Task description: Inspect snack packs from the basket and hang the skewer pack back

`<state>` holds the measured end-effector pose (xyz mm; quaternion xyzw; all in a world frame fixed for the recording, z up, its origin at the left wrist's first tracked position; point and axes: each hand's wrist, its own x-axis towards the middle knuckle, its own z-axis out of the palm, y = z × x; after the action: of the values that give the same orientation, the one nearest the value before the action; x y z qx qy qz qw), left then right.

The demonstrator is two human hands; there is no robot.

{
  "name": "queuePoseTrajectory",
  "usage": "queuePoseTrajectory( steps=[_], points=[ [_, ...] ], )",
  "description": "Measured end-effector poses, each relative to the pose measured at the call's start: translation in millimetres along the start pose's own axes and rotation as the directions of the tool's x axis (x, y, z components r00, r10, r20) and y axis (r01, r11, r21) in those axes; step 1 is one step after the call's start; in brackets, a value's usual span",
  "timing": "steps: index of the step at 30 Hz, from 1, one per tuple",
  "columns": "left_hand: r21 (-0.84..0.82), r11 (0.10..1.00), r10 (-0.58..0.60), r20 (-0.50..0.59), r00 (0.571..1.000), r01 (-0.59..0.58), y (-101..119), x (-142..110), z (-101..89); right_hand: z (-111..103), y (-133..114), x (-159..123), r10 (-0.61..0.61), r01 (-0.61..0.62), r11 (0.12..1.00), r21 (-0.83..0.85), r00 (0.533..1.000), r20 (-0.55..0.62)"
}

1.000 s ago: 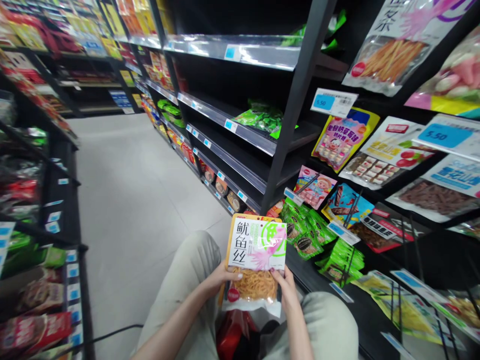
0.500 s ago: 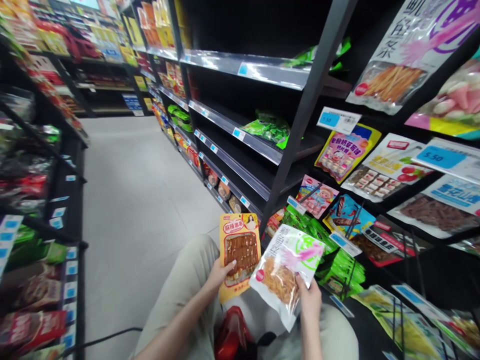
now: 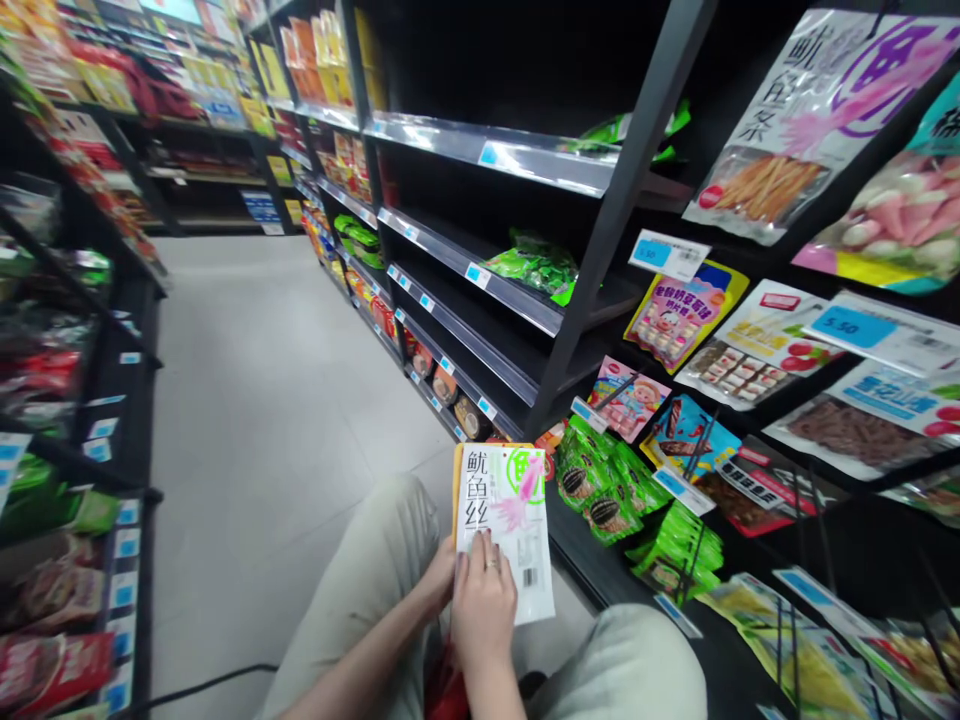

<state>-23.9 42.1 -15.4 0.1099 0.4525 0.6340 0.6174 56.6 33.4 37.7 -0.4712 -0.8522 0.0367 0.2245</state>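
Note:
A white snack packet (image 3: 531,570) with green and pink print and a barcode lies over a yellow snack packet (image 3: 456,490) above my lap. Only a thin strip of the yellow one shows, along the left and top. My left hand (image 3: 440,577) grips the stacked packets at their lower left edge, its fingers mostly hidden behind them. Across the lower left of the white packet rests my right hand (image 3: 485,603), with a ring on one finger and its fingers held together against the packet.
Snack packets hang on hooks at the right, among them green packets (image 3: 600,480) beside my right knee (image 3: 637,660). Dark shelves (image 3: 480,340) with price tags run ahead. Another stocked rack (image 3: 90,400) lines the left of the grey floor (image 3: 247,400). A black cable (image 3: 202,680) crosses the lower left.
My right hand has brought the white packet left, over the yellow one. Its barcode side now faces me instead of the side showing the food. The view has shifted slightly.

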Motion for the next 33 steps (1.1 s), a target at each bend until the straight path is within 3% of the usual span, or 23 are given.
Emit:
queuePoseTrajectory(
  steps=[2, 4, 6, 8, 11, 13, 14, 16, 19, 23, 33],
  points=[
    [-0.043, 0.998, -0.034, 0.05, 0.998, 0.037, 8.5, -4.1, 2.9, -4.9, 15.6, 0.8, 0.022, -0.021, 0.994, 0.109, 1.0, -0.004],
    [-0.074, 0.995, -0.054, 0.094, 0.994, 0.061, 15.1, -7.7, 5.9, -12.2, 34.5, 4.1, 0.213, -0.207, 0.968, 0.14, 0.977, -0.027],
    [-0.089, 0.993, -0.062, 0.122, 0.991, 0.073, 18.0, -10.4, 8.5, -18.1, 53.4, 7.4, 0.431, -0.42, 0.893, 0.161, 0.902, -0.041],
    [-0.087, 0.993, -0.074, 0.135, 0.988, 0.086, 18.3, -11.9, 10.1, -20.3, 71.8, 8.6, 0.528, -0.516, 0.8, 0.307, 0.848, 0.047],
    [-0.081, 0.987, -0.125, 0.159, 0.979, 0.139, 19.4, -13.0, 11.5, -17.5, 97.9, 6.3, 0.431, -0.507, 0.545, 0.668, 0.853, 0.295],
    [-0.088, 0.976, -0.177, 0.203, 0.963, 0.198, 22.6, -14.2, 12.2, -14.3, 111.0, 3.6, 0.314, -0.508, 0.359, 0.783, 0.855, 0.412],
    [-0.095, 0.969, -0.2, 0.232, 0.952, 0.227, 24.7, -15.1, 12.3, -13.0, 115.2, 2.4, 0.295, -0.521, 0.308, 0.796, 0.848, 0.441],
    [-0.101, 0.959, -0.23, 0.272, 0.934, 0.266, 28.2, -17.1, 11.8, -11.1, 118.3, 0.8, 0.332, -0.548, 0.283, 0.787, 0.826, 0.455],
    [-0.084, 0.965, -0.222, 0.234, 0.947, 0.247, 28.9, -18.9, 8.6, -10.7, 113.7, 1.0, 0.418, -0.557, 0.317, 0.768, 0.808, 0.414],
    [-0.046, 0.983, -0.164, 0.182, 0.97, 0.175, 24.0, -17.4, 4.8, -12.8, 106.7, 3.9, 0.416, -0.538, 0.331, 0.776, 0.821, 0.391],
    [-0.025, 0.994, -0.095, 0.273, 0.957, 0.106, 18.3, -12.8, -1.1, -17.2, 106.2, 6.8, 0.424, -0.514, 0.241, 0.824, 0.819, 0.387]
  ],
)
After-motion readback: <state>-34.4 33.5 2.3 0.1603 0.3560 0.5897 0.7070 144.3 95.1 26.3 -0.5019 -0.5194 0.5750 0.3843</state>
